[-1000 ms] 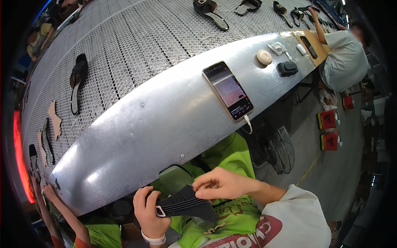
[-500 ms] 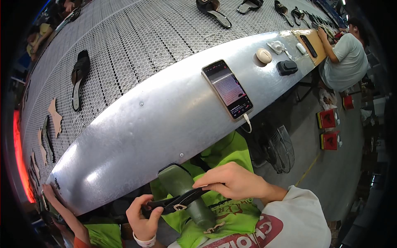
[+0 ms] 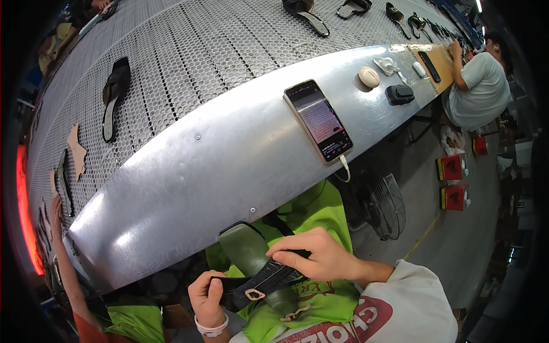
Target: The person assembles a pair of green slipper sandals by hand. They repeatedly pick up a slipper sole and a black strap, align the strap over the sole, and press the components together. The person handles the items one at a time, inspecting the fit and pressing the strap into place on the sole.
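Note:
A black strap shoe upper (image 3: 269, 278) with a small jewelled buckle (image 3: 254, 294) is stretched between my two hands. It lies across a dark green shoe last (image 3: 240, 248), which rests at my lap over a bright green apron (image 3: 323, 214). My left hand (image 3: 207, 297), a band round its wrist, pinches the strap's left end between thumb and fingers. At the other end, my right hand (image 3: 317, 254) grips the strap with thumb and forefinger, close to the last. The strap hides the middle of the last.
A metal ledge (image 3: 177, 188) bears a phone (image 3: 319, 121) on a white cable, a round beige case (image 3: 369, 77) and a black case (image 3: 399, 94). Beyond, a mesh conveyor (image 3: 189, 68) carries sandals (image 3: 116, 94). A fan (image 3: 386, 206) stands right. Co-workers' arms reach in at left (image 3: 71, 274) and right.
My left hand has moved right, and the strap has turned so its buckle and broad face show more. At left, a co-worker's hand has reached farther along the conveyor to the tan pieces.

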Tool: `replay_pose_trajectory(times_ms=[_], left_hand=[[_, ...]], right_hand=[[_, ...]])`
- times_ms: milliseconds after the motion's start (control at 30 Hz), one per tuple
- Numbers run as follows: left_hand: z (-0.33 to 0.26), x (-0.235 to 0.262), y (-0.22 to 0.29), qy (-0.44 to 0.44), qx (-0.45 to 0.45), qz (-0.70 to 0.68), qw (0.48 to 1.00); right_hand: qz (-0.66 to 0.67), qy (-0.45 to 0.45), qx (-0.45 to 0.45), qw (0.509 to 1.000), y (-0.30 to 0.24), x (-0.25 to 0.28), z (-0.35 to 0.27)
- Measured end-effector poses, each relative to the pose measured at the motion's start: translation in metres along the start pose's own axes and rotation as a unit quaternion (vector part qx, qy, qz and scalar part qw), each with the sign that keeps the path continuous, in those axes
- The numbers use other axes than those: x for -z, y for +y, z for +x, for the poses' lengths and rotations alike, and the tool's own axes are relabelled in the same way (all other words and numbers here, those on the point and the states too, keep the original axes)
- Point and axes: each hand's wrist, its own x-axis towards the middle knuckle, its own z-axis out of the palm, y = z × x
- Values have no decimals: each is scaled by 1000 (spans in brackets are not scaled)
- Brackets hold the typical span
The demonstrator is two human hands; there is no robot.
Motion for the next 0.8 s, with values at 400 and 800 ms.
replay_pose_trajectory(times_ms=[400,800], left_hand=[[10,-22,-41,167,-52,109,979],[27,7,-83,44,53,-266,961]], right_hand=[[57,104,-75,990,59,-34,5],[305,6,-152,940,92,-50,25]])
